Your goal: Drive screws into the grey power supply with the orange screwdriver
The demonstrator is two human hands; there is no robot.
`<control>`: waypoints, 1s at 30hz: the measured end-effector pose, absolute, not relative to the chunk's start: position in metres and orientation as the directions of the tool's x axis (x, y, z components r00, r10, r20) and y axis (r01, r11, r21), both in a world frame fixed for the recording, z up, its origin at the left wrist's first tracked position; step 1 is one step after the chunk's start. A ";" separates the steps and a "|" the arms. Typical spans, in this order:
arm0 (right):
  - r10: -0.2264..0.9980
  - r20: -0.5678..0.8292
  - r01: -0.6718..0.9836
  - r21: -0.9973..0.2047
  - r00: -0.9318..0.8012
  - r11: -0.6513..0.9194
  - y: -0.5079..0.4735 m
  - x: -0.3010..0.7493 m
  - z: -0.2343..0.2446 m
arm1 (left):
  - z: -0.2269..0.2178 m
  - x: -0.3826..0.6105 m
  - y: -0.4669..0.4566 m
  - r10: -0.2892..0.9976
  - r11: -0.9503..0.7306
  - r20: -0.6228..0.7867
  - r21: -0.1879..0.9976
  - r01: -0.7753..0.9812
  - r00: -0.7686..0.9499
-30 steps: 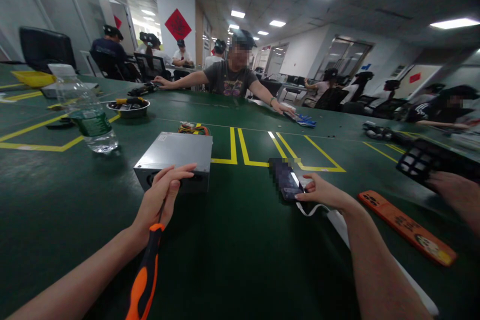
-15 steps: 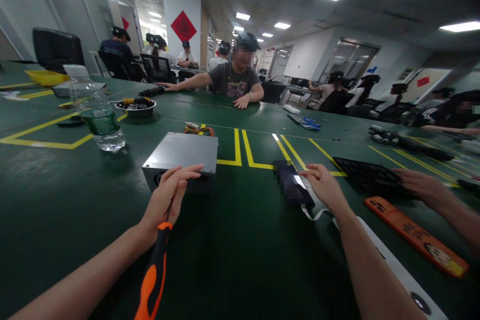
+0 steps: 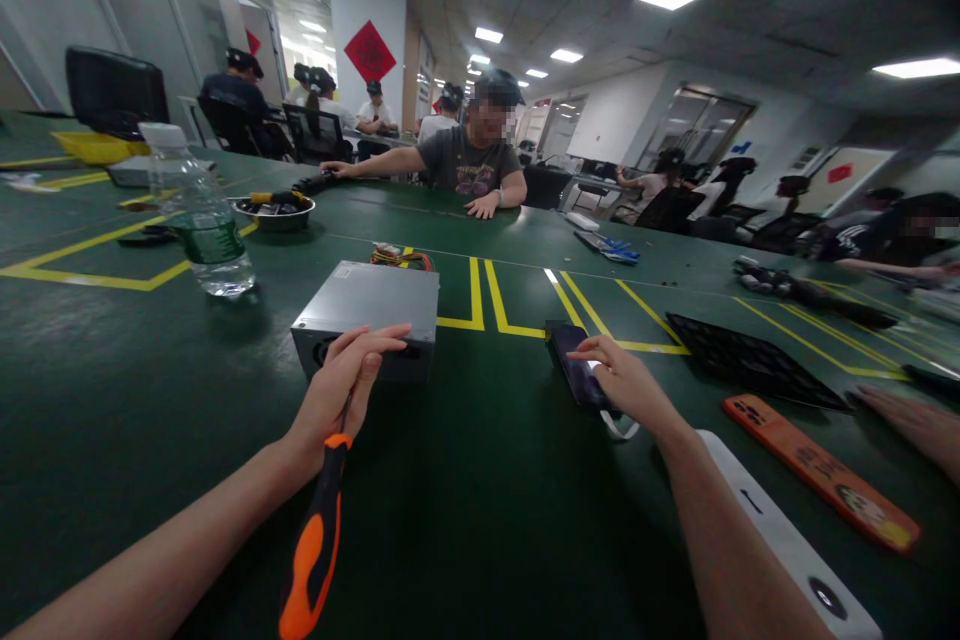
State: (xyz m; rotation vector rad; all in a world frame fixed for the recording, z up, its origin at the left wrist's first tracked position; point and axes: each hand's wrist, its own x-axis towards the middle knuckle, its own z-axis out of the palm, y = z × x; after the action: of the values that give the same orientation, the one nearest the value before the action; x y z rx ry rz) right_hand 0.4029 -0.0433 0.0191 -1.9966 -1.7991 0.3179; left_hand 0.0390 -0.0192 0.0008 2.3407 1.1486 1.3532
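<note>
My left hand (image 3: 341, 390) is closed round the shaft of an orange and black screwdriver (image 3: 315, 540), whose handle points back along my forearm. Its fingertips touch the near face of a grey metal power supply box (image 3: 371, 310) with coloured wires at its far end. My right hand (image 3: 626, 385) lies flat, fingers spread, on the near end of a dark phone (image 3: 574, 370) with a white cable beside it. A white power bank (image 3: 787, 540) lies under my right forearm.
A water bottle (image 3: 199, 220) stands at the left, a metal bowl (image 3: 274, 210) with tools behind it. A black keyboard (image 3: 750, 360) and an orange phone case (image 3: 821, 470) lie at the right, by another person's hand (image 3: 911, 420). Across the green table (image 3: 480, 520) sits a person.
My right hand has slid from beside the phone onto it. The neighbour's hand put the black keyboard down and drew back to the right. My left hand has stayed on the box.
</note>
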 end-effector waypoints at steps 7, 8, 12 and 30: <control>0.978 0.094 0.902 -0.413 0.184 -0.129 -0.046 0.412 0.020 | 0.000 0.038 -0.018 0.703 -0.683 0.651 0.507 0.526 0.286; 0.977 0.096 0.903 -0.408 0.190 -0.135 -0.046 0.414 0.020 | 0.000 0.038 -0.018 0.698 -0.690 0.653 0.504 0.520 0.294; 0.980 0.072 0.905 -0.401 0.186 -0.142 -0.050 0.420 0.024 | 0.000 0.038 -0.016 0.683 -0.704 0.672 0.501 0.503 0.287; 0.967 0.232 0.605 -0.757 -0.105 0.247 -0.115 0.277 0.072 | 0.005 0.039 -0.015 0.627 -0.722 0.717 0.387 0.574 0.304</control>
State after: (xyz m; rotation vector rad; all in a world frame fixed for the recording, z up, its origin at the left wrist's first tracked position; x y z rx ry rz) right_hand 0.2774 -0.1152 0.0724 -1.4428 -1.8017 0.6385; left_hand 0.0387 -0.0151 0.0052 2.4902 1.1480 1.4123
